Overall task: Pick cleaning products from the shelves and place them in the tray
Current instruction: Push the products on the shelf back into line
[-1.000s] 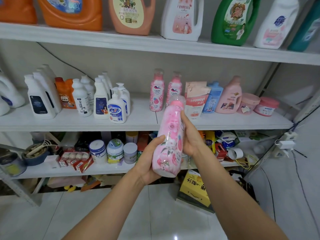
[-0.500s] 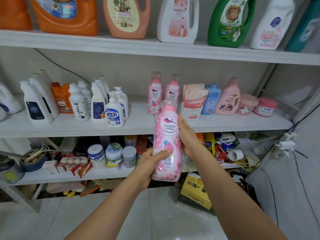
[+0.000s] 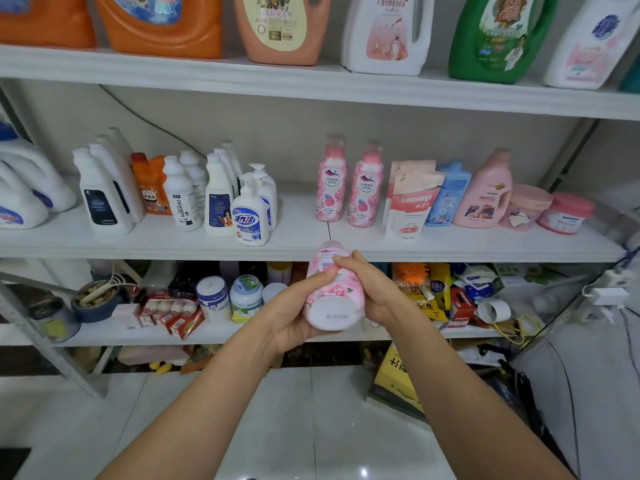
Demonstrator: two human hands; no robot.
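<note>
In front of the middle shelf (image 3: 138, 244), the pink floral bottle (image 3: 334, 303) is tipped, base toward the camera, between both hands. The left hand (image 3: 294, 318) cups and grips it from below-left. The right hand (image 3: 375, 294) curls its fingers round its right side.

A pink bottle (image 3: 330, 181) at 12 o'clock and a second pink bottle (image 3: 365, 190) at its 3 o'clock read "UYAJOY". A pouch (image 3: 410, 206) at 2 o'clock reads "seaways"; a white bottle (image 3: 181, 202) at 9 o'clock, "Oil enemy". The held bottle (image 3: 337, 296) has a blurred label.
</note>
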